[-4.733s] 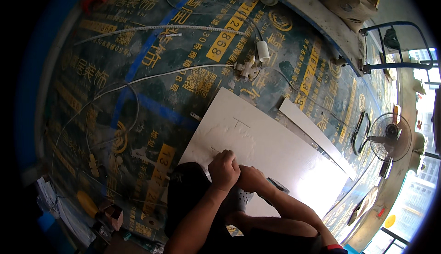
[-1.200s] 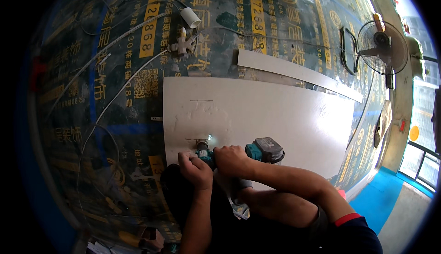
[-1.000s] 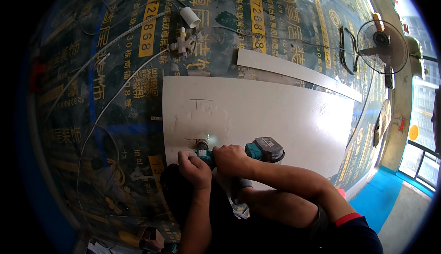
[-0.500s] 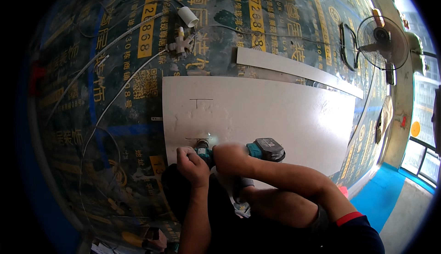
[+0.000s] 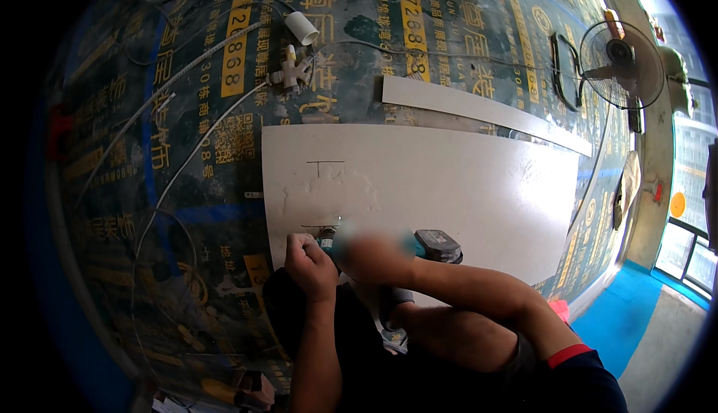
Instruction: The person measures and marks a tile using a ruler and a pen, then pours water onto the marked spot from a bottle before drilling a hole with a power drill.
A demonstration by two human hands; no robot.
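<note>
Head view showed the right hand (image 5: 366, 252) gripping a teal cordless drill (image 5: 419, 245) against the large white rectangular board (image 5: 449, 189) on the floor, the left hand (image 5: 308, 263) curled closed beside its tip.

One white board (image 5: 449, 189), one white strip (image 5: 479, 106), one cordless drill (image 5: 434, 245), one fan (image 5: 621, 65), two hands (image 5: 310, 263).

Floor fan (image 5: 621, 64) — pipe fitting (image 5: 291, 74)
</note>
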